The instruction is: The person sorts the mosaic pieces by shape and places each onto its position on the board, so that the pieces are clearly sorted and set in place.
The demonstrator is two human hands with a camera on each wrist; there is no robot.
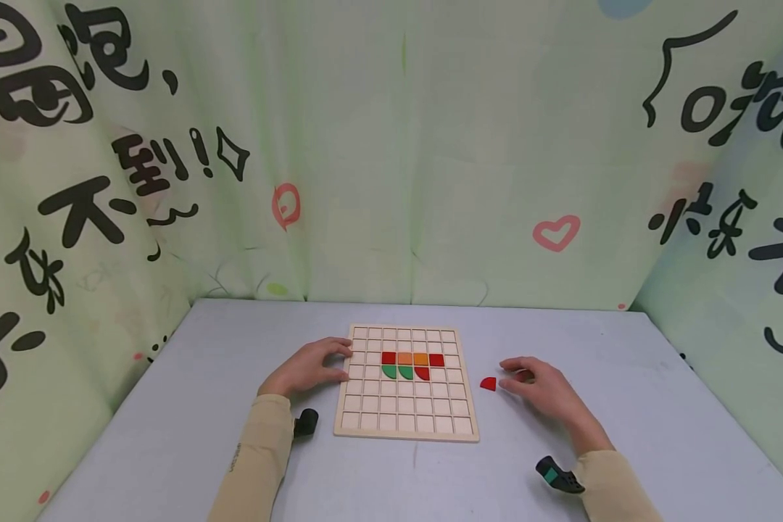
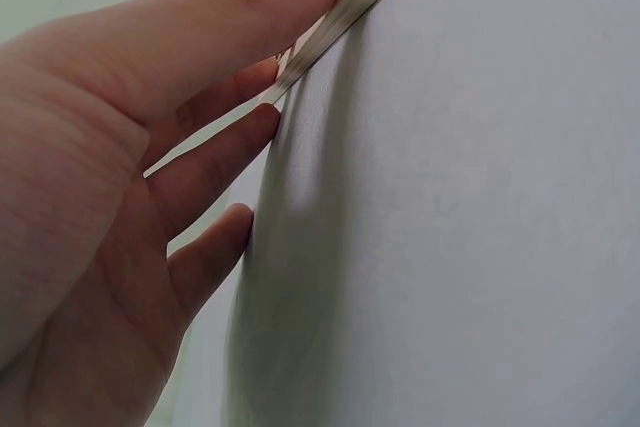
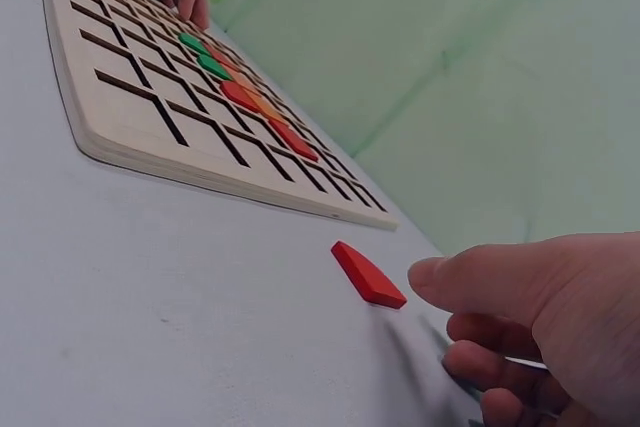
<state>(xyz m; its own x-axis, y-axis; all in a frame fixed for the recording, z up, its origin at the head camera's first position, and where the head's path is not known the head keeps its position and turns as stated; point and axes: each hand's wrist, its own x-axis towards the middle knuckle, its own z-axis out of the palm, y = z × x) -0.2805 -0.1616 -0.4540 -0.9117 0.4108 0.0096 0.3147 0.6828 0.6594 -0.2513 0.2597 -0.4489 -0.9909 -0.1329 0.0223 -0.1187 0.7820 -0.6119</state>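
Note:
A wooden grid board lies on the table, its cells shallow and framed by raised strips. One row holds red squares at its ends and two orange squares between them. Just below sit two green quarter-circle tiles and a red one. My left hand touches the board's left edge with thumb and fingertips, fingers spread. To the right of the board is a loose red quarter-circle tile. Beside it my right hand has its thumb tip a small gap away, the other fingers loosely bent.
The pale table reaches back to a light green curtain with black lettering and small drawings. More curtain stands along both sides. A dark wrist camera is on the left wrist, another camera on the right.

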